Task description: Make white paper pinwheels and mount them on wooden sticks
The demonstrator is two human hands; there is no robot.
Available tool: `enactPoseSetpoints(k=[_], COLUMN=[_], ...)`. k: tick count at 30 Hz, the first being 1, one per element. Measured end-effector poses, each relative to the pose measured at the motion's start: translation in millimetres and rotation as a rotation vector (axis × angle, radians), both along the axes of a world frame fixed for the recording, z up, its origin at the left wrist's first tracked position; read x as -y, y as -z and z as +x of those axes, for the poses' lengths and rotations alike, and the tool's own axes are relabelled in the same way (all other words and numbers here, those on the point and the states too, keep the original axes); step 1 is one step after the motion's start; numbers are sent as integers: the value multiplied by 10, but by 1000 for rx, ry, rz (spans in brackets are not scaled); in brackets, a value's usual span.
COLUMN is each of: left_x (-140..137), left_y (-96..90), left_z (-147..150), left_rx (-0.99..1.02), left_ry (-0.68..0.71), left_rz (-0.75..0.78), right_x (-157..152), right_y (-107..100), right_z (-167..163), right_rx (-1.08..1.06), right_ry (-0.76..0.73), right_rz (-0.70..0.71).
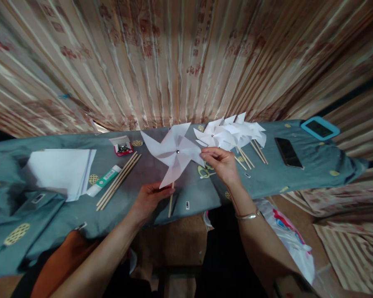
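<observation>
A white paper pinwheel with a pin at its centre is held up over the cloth-covered table. My left hand is closed on its wooden stick below the blades. The fingertips of my right hand pinch the tip of the blade on the right side. Just beyond my right hand lie several finished-looking pinwheels, their sticks pointing toward me. Partly hidden near my right fingers is a pair of scissors with yellow-green handles.
To the left are a stack of white paper, a glue stick, several wooden sticks and a small red box of pins. A phone and a blue-framed device lie right. A curtain hangs behind the table.
</observation>
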State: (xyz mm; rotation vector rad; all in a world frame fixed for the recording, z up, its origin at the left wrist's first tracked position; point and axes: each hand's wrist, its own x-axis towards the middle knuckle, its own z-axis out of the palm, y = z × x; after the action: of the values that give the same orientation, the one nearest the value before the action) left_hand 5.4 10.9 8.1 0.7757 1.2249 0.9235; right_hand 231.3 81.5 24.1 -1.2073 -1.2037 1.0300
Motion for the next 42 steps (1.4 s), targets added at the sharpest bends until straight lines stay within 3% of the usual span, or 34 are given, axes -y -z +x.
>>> enactPoseSetpoints(k=[13, 28, 39, 42], left_x=[-31, -36, -22, -19], left_y=[6, -35, -67, -34], left_z=[-27, -7, 8, -9], left_rx=[-18, 32, 70, 61], left_ry=[-83, -87, -49, -72], left_rz=[43, 55, 53, 33], right_x=[134, 238, 288, 261], right_y=[-39, -16, 24, -10], right_z=[-255, -457, -566, -450], right_rx=[-155, -297, -201, -96], right_ry=[-130, -250, -367, -305], right_rz=[-170, -267, -227, -158])
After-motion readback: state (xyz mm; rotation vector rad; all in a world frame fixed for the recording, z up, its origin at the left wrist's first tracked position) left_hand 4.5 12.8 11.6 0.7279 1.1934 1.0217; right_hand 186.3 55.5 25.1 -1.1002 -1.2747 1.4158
